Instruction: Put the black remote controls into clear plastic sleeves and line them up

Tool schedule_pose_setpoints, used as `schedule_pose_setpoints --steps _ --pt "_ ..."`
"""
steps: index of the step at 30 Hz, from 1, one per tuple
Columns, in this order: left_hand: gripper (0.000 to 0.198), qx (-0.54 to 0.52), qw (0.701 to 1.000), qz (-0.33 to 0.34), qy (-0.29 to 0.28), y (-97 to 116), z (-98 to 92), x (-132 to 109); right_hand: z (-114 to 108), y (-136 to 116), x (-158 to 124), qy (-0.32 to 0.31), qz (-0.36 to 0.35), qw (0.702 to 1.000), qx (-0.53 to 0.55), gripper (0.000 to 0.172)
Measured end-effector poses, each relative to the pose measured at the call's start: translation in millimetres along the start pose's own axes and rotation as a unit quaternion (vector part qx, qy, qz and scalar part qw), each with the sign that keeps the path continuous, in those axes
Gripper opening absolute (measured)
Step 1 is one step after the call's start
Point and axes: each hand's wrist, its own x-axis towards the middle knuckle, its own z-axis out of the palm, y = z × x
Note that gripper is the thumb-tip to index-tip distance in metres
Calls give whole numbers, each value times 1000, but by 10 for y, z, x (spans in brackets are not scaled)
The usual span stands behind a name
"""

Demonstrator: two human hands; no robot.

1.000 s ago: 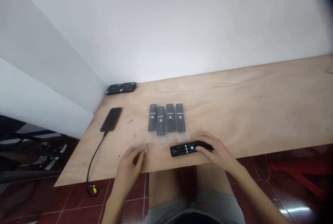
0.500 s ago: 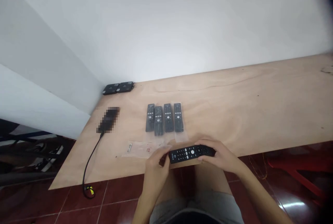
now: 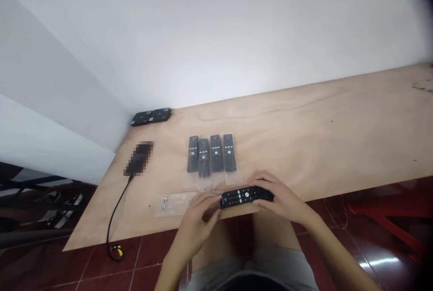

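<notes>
A black remote control (image 3: 241, 196) with white-marked buttons lies face up at the table's front edge, tilted slightly. My right hand (image 3: 275, 196) grips its right end, fingers over the far side and thumb on the near side. At its left end is my left hand (image 3: 199, 214), fingers stretched out and thumb apart, fingertips by the remote's end. Beneath and left of that hand lies a clear plastic bag (image 3: 172, 204) with a small pale piece (image 3: 164, 204) at its left end. Whether the left fingers touch the bag is unclear.
Several bagged remote controls (image 3: 216, 153) stand in a row behind my hands. Two black boxes (image 3: 150, 116) sit at the back left corner. A blurred-out dark object (image 3: 138, 158) has a black cable (image 3: 115, 210) hanging over the front edge. A red chair (image 3: 382, 221) is at right.
My left hand has opened a little and shifted left at the remote's end. The right hand keeps its grip on the remote control. The whole view has moved slightly.
</notes>
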Motion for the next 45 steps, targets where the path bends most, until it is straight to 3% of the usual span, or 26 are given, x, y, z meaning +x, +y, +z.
schedule_pose_setpoints --steps 5,13,16,21,26,34,39,42,45 --pt "37 72 995 62 -22 -194 -105 63 27 -3 18 -2 -7 1000 -20 38" --pt "36 31 991 130 31 -201 118 151 67 -45 124 -43 -12 999 -25 49" --pt "38 33 992 121 21 -153 106 186 88 -32 154 -47 -12 999 -26 48" --pt "67 88 993 60 -41 -159 -54 155 88 -11 146 -37 -16 999 -22 43" --pt "63 88 992 80 -50 -197 -36 157 84 -9 143 -42 -18 999 -19 46" --pt "57 67 987 101 -105 -126 107 379 89 -35 183 -42 -5 998 -35 44" --pt "67 65 985 111 -117 -108 201 457 189 -92 278 -42 -16 998 -32 46" --pt "72 69 985 103 -124 -50 170 466 229 -82 275 -28 -13 999 -23 49" --pt "82 88 985 71 -129 12 33 426 186 2 166 25 10 1000 -12 53"
